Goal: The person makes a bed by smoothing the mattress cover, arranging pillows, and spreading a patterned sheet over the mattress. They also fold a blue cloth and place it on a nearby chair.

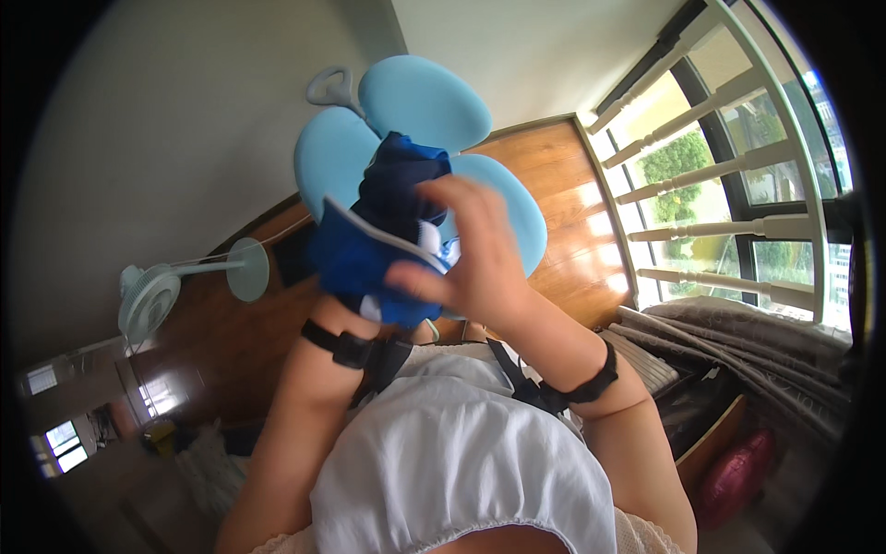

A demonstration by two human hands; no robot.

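A bunched blue and navy garment (398, 187) with white trim is held up before me, over a light-blue chair (426, 100). My left hand (346, 311) is mostly covered by the lower blue cloth; only its wrist and back edge show, so its grip is hidden. At the garment's right side is my right hand (477, 256), slightly blurred, with thumb and fingers spread apart. Its fingertips lie close to the navy cloth, and whether they touch is unclear. Dark straps ring both forearms.
A white fan (149, 298) stands at the left on the wooden floor (554, 187). A white baluster railing (747, 163) runs before the windows at the right. Below it lie folded grey curtain fabric (747, 339) and a shiny dark-pink object (737, 478). A wall rises behind the chair.
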